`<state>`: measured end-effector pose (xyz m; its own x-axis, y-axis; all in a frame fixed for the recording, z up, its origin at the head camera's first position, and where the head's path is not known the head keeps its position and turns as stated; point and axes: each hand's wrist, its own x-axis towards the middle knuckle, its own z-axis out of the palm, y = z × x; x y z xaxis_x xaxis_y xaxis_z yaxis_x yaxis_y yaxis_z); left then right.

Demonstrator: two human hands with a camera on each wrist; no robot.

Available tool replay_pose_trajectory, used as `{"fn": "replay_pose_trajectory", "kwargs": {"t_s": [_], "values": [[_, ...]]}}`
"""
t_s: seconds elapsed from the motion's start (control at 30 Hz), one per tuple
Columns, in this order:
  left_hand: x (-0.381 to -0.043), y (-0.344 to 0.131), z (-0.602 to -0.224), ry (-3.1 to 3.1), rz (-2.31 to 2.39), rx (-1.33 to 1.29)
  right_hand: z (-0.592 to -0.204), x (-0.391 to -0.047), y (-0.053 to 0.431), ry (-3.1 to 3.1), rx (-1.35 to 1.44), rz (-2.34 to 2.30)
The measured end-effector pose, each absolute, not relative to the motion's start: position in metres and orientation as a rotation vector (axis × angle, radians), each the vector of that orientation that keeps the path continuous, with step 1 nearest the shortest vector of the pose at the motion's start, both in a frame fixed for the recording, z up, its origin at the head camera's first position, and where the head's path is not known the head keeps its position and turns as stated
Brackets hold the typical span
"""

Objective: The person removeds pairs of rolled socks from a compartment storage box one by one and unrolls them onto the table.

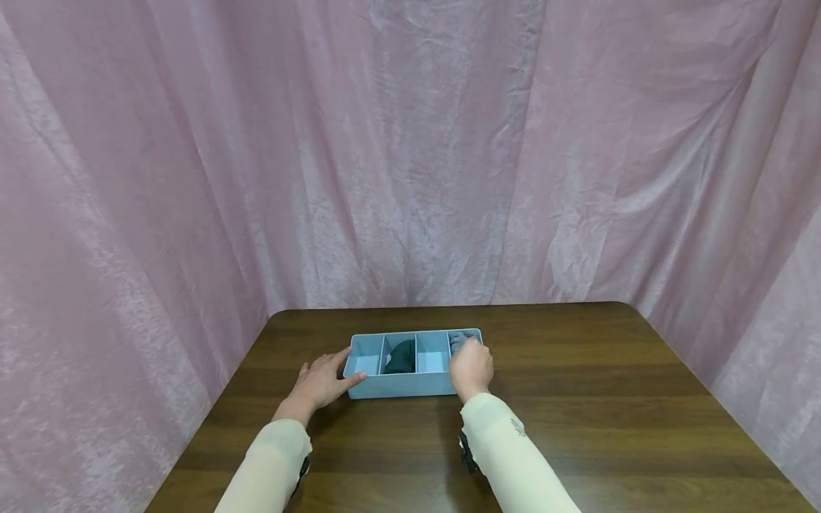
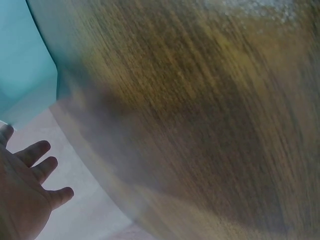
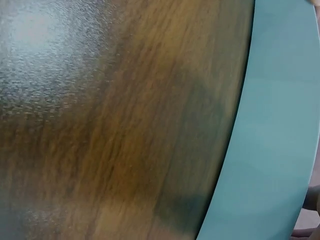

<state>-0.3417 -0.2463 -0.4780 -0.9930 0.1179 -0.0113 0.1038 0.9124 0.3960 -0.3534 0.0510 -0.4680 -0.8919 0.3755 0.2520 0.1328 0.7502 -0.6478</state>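
A light blue box (image 1: 404, 387) with a row of several compartments stands on the table. Dark green cloth (image 1: 402, 358), bunched up, lies in the second compartment from the left. In the rightmost one is a grey cloth (image 1: 457, 340), partly hidden by my right hand (image 1: 472, 367), whose curled fingers reach over the rim and grip it. My left hand (image 1: 321, 381) rests at the box's left end, thumb at the front rim and index finger at the left side. The left wrist view shows its other fingers (image 2: 37, 152) straight and spread.
The brown wooden table (image 1: 590, 413) extends to both sides of the box and behind it. A pink velvet curtain (image 1: 436, 157) hangs beyond its far edge and along the sides. Both forearms wear pale sleeves (image 1: 507, 442).
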Motion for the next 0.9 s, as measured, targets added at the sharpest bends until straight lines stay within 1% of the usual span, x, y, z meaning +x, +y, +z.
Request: {"fn": "replay_pose_trajectory", "kwargs": {"t_s": [0.23, 0.47, 0.9], "values": [[-0.342, -0.246, -0.480, 3.049, 0.604, 0.173, -0.465, -0.357, 0.050, -2.724, -0.337, 0.856], [-0.340, -0.244, -0.479, 3.053, 0.631, 0.189, -0.460, -0.361, 0.062, -2.826, -0.258, 0.832], [-0.342, -0.248, -0.476, 3.057, 0.595, 0.166, -0.462, -0.360, 0.064, -2.653, -0.219, 0.995]]}}
